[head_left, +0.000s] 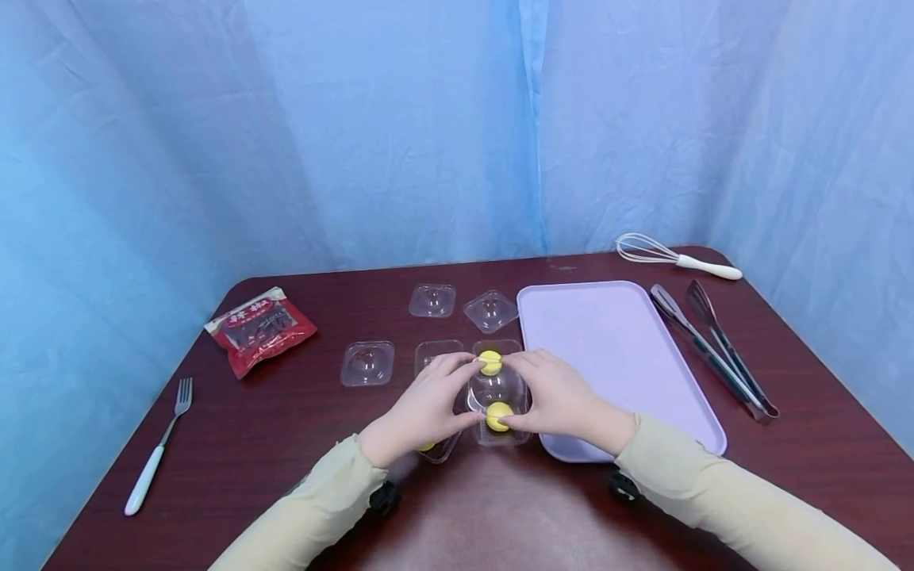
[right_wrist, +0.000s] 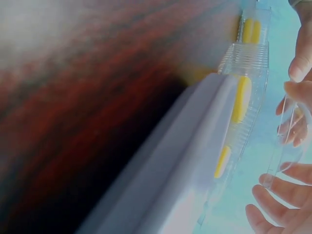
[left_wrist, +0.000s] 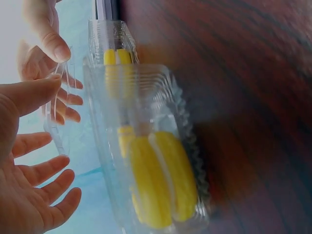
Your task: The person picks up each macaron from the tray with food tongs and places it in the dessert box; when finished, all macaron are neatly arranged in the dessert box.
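Plastic takes the spotlight: a clear lid (left_wrist: 58,136) hangs right above the clear box (head_left: 520,438), apart from it, as both wrist views show. On comes the left hand (head_left: 424,406), pinching the lid's side with thumb at the near end and fingers at the far; the right hand (head_left: 564,396) mirrors it opposite. Wide spans on both, probably because thin plastic like this bends easily and edge holds keep it steady!

Inside the box sit two yellow rounds (head_left: 497,417), one near each end, an arrangement that likely keeps them from crowding. Just left of the box, a second container (head_left: 439,349) carries yellow rounds too, partly hidden by the left hand.

Beyond the box and to its left lie three loose clear lids (head_left: 367,363), perhaps set there to stay within reach. Right beside the box, the lilac tray (head_left: 607,357) shows its bare surface. Tongs (head_left: 714,349) and whisk (head_left: 685,260) lie well to the box's right, fork (head_left: 160,460) and red packet (head_left: 260,329) well to its left, probably out there to leave the arms room.
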